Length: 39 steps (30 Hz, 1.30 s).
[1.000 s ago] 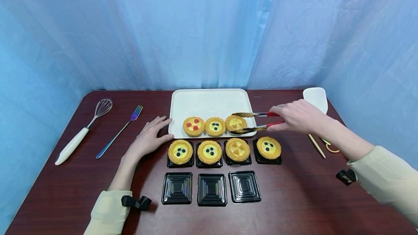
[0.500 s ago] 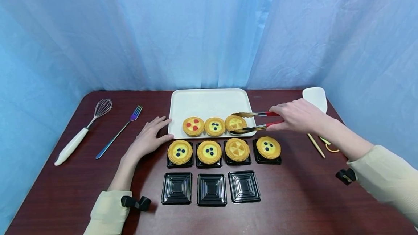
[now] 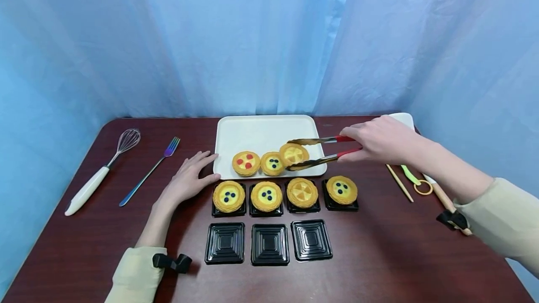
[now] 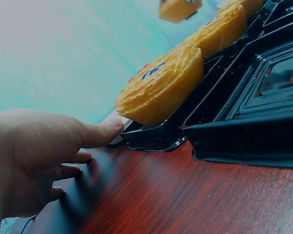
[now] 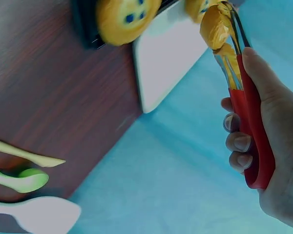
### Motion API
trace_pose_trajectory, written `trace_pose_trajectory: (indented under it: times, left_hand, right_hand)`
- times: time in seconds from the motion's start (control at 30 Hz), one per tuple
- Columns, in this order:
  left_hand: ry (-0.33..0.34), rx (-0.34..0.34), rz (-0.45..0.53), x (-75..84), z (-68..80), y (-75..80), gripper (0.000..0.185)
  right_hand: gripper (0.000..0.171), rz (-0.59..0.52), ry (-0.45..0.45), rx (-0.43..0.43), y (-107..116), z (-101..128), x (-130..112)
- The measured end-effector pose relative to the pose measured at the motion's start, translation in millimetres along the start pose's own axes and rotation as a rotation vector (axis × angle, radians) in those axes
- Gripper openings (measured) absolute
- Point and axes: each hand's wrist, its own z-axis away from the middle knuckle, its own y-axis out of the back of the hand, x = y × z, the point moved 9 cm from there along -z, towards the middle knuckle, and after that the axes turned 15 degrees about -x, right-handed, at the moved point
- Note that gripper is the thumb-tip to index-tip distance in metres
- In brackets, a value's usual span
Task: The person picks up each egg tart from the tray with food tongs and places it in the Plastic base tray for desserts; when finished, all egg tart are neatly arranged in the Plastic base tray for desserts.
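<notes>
My right hand [image 3: 370, 141] grips red-handled tongs [image 3: 322, 151], seen again as the tongs [image 5: 241, 92] in the right wrist view. The tongs pinch a yellow tart [image 3: 293, 154] and hold it just above the white tray [image 3: 265, 130]. Two more tarts, a red-dotted one [image 3: 246, 162] and a blueberry one [image 3: 273, 163], sit on the tray's near edge. A row of several filled black cups [image 3: 302, 205] lies in front, then three empty cups [image 3: 269, 244]. My left hand [image 3: 187, 179] rests flat on the table, fingers straight, its thumb [image 4: 100, 132] against the tray's corner beside the leftmost tart [image 4: 161, 87].
A whisk [image 3: 97, 176] and a fork [image 3: 149, 170] lie at the left of the dark wooden table. On the right lie a white spatula [image 3: 402, 118], a wooden stick [image 3: 399, 182] and a green tool [image 3: 410, 176]. Blue curtains close in the back and sides.
The tongs have lifted the rightmost tray tart up and a little left, off the tray. My right hand rose with them. The left hand has stayed put.
</notes>
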Motion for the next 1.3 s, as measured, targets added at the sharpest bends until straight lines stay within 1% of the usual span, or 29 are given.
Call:
trace_pose_trajectory:
  times: [0.13, 0.27, 0.4, 0.5, 0.6, 0.7, 0.87, 0.97, 1.17, 1.3]
  left_hand:
    - [-0.003, 0.005, -0.002, -0.1, 0.7, 1.3, 0.065]
    - [-0.007, 0.017, -0.011, 0.2, 1.4, 3.4, 0.064]
    - [-0.013, 0.021, -0.013, 1.4, 1.2, 5.1, 0.064]
    - [-0.015, 0.024, -0.016, 1.9, 1.2, 5.9, 0.063]
    - [-0.015, 0.022, -0.013, 2.2, 1.4, 5.8, 0.063]
    - [-0.01, 0.015, -0.006, 2.8, 1.3, 5.4, 0.064]
    - [-0.011, 0.011, -0.002, 2.9, -0.5, 5.0, 0.064]
    - [-0.015, 0.005, 0.0, 2.0, -1.9, 4.8, 0.064]
    - [0.004, -0.01, 0.001, -1.9, -3.1, 3.4, 0.065]
    - [0.004, -0.011, 0.0, -2.5, -3.3, 3.2, 0.065]
  right_hand:
    - [0.045, 0.026, 0.122, 0.058, 18, -3, -36]
    - [0.047, 0.047, 0.224, 0.08, 26, -9, -72]
    - [0.048, 0.065, 0.309, 0.075, 29, -15, -106]
    - [0.05, 0.069, 0.357, 0.05, 28, -20, -128]
    - [0.053, 0.076, 0.397, 0.019, 24, -26, -148]
    - [0.055, 0.103, 0.445, 0.013, 18, -29, -164]
    - [0.055, 0.154, 0.498, 0.022, 6, -30, -180]
    - [0.053, 0.161, 0.505, 0.028, 2, -31, -184]
    - [0.053, 0.182, 0.503, 0.042, 0, -35, -188]
    - [0.053, 0.188, 0.503, 0.043, -2, -38, -191]
